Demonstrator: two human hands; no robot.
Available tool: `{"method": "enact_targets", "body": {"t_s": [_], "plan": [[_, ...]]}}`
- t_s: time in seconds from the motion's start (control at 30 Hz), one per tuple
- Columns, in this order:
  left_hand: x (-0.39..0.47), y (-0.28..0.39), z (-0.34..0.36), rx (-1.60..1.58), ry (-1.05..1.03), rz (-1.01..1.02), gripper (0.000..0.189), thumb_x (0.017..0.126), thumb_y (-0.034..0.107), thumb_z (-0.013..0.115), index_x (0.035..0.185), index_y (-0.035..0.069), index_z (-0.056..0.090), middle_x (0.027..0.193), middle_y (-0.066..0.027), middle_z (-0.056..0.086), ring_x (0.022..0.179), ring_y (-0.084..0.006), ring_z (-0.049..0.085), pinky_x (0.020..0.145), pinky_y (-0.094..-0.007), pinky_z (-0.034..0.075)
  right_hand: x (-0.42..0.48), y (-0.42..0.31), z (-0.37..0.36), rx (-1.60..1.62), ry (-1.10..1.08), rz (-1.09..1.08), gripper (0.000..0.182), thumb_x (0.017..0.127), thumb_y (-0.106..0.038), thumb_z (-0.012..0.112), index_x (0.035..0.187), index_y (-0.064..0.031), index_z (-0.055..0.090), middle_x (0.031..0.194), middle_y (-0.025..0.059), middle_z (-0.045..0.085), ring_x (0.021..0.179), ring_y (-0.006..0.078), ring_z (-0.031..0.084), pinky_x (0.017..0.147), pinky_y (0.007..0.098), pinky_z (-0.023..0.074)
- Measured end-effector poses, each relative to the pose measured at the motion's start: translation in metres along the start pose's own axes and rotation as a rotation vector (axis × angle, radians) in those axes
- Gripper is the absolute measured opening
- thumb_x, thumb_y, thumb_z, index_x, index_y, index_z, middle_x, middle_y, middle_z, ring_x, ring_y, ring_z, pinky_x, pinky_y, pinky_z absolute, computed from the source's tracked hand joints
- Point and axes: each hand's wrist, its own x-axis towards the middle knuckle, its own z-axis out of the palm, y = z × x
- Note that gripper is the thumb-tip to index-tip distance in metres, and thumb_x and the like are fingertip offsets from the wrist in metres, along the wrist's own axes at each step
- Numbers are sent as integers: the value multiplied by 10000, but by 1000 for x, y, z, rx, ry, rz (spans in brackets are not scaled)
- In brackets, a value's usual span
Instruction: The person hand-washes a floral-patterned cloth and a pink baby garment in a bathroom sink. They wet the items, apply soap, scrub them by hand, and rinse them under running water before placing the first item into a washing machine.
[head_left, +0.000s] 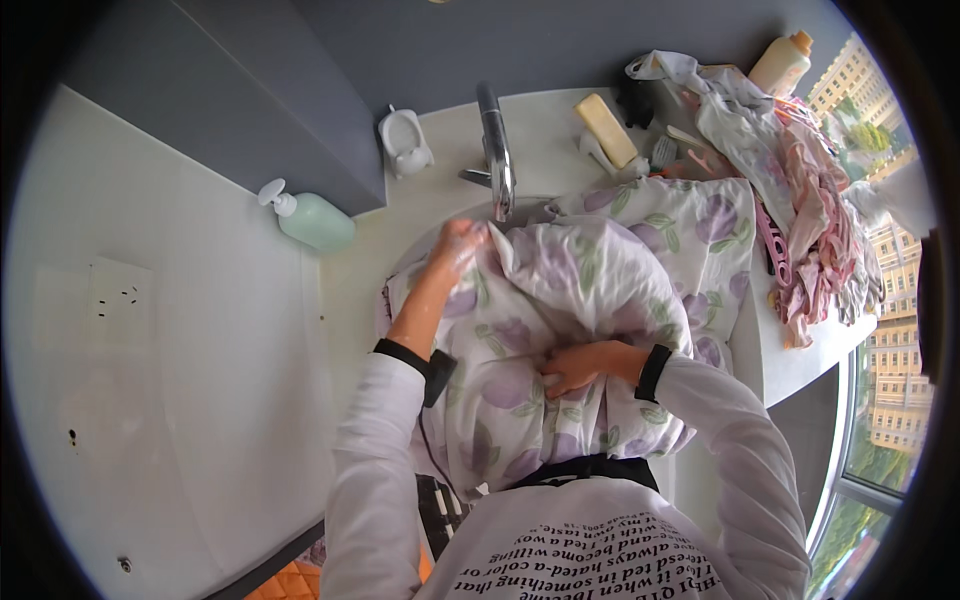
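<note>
A large white fabric with purple flowers and green leaves (517, 382) is heaped over a sink and spreads onto the counter at the right. My left hand (459, 244), wet and seemingly soapy, grips a raised edge of this fabric just below the chrome faucet (495, 150). Lower down, at the middle of the heap, my right hand (581, 367) has its fingers curled on a fold of the same cloth. Most of the basin is hidden under the fabric.
A green pump bottle (319, 221) stands left of the sink. Behind lie a white soap dish (406, 142) and a yellow soap bar (606, 130). Pink and white clothes (810, 202) with hangers pile up at the right, near a cream bottle (781, 66) and a window.
</note>
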Motion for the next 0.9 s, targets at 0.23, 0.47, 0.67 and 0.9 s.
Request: {"method": "enact_targets", "body": {"t_s": [0.23, 0.47, 0.67, 0.9], "plan": [[14, -20, -17, -42, 91, -247, 133, 784, 83, 606, 867, -9, 655, 840, -18, 614, 816, -105, 518, 791, -241, 361, -69, -15, -124, 590, -153, -52, 511, 811, -356, 598, 1245, -115, 475, 1212, 143, 513, 1161, 278, 451, 966, 375, 363], [23, -18, -12, -181, 158, -233, 159, 746, 111, 668, 869, 27, 615, 884, -50, 616, 818, -157, 564, 799, -271, 392, -63, 47, -113, -152, 579, 159, 450, 781, -341, 602, 1137, -68, 572, 1339, 166, 382, 1313, 360, 220, 1074, 404, 199], [17, -29, 2, -250, 71, -221, 221, 778, 73, 615, 986, -1, 603, 910, -44, 622, 891, -143, 555, 830, -264, 413, -57, 87, -106, 355, 387, 160, 422, 798, -371, 603, 1090, -66, 613, 1434, 175, 218, 1261, 298, 324, 1023, 393, 282], [12, -23, -10, -212, -13, -250, 265, 811, 92, 609, 1057, -5, 596, 979, -43, 621, 917, -141, 554, 853, -265, 405, -62, 88, -207, 850, 879, 37, 364, 844, -195, 591, 1186, -79, 547, 1178, 57, 554, 1049, 171, 521, 892, 320, 432]]}}
